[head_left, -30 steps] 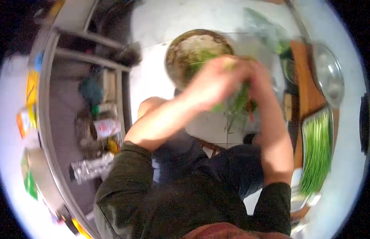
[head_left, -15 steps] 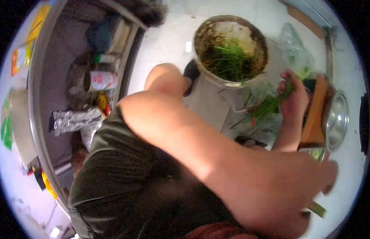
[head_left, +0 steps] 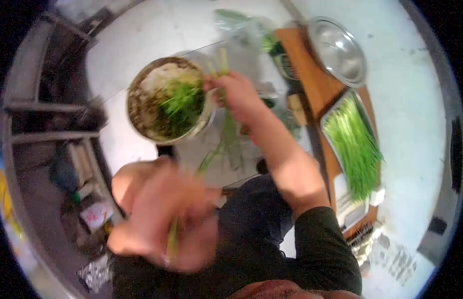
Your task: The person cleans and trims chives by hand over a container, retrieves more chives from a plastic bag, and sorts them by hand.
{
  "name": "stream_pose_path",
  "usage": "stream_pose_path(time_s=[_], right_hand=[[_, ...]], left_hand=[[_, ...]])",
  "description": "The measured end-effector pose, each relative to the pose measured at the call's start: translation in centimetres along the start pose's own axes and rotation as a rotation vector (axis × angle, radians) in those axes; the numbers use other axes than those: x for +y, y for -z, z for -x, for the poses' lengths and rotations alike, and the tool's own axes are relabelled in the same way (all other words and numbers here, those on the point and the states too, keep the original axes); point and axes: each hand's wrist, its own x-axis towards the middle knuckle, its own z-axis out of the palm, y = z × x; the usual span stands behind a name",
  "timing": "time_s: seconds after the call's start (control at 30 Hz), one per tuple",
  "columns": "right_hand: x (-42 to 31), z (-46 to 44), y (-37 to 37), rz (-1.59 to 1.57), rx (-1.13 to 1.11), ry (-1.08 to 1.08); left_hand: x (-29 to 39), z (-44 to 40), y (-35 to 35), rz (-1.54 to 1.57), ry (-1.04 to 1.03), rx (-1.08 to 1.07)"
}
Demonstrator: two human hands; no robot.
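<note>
My right hand (head_left: pixel 236 94) is closed around several long green stalks (head_left: pixel 229 134). Their pale ends stick up past the fingers, and the leafy ends hang down. Beside it on the floor stands a round bucket (head_left: pixel 134 112) with a stained inner wall, holding loose greens (head_left: pixel 181 102). My left hand (head_left: pixel 174 219) is near my body at the lower left, smeared by motion. A yellow-green stalk (head_left: pixel 172 239) shows at its fingers, which appear closed on it.
A tray of neatly laid chives (head_left: pixel 353 149) rests on a wooden board (head_left: pixel 311 70) at the right. A steel bowl (head_left: pixel 338 52) stands behind it. Clear plastic bags (head_left: pixel 241 27) lie beyond my right hand. A shelf unit (head_left: pixel 52 122) with packets is at the left.
The view has swung to the right. My left hand has come back from the far right to near my body. The right hand has moved closer to the bucket with its stalks.
</note>
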Motion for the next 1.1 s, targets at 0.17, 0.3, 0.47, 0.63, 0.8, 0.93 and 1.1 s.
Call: stream_pose_path(time_s=[0.17, 0.3, 0.47, 0.63, 0.8, 0.93, 1.1], right_hand=[[1.3, 0.4, -0.3, -0.004, -0.132, 0.028], [1.2, 0.9, -1.3, 0.109, -0.189, -0.012], [2.1, 0.7, -1.6, 0.201, -0.246, -0.047], [3.1, -0.5, -0.6, 0.216, -0.023, 0.125], [2.0, -2.1, 2.0, 0.531, 0.353, 0.358], [0.1, 0.1, 0.2, 0.534, 0.102, 0.227], [3.4, -1.2, -0.4, 0.483, -0.036, 0.317]], left_hand=[[-14.6, -0.8, -0.3, 0.049, 0.81, 0.325], [-19.0, -0.9, -0.7, 0.252, 0.805, 0.317], [-20.9, -1.4, -1.7, 0.471, 0.761, 0.242], [-21.9, -1.7, -1.5, 0.639, 0.841, 0.299], [-22.0, -1.8, -0.8, 0.686, 0.843, 0.374], [-22.3, -1.7, -0.5, 0.741, 0.804, 0.359], [-22.1, -1.7, -0.8, 0.671, 0.822, 0.296]])
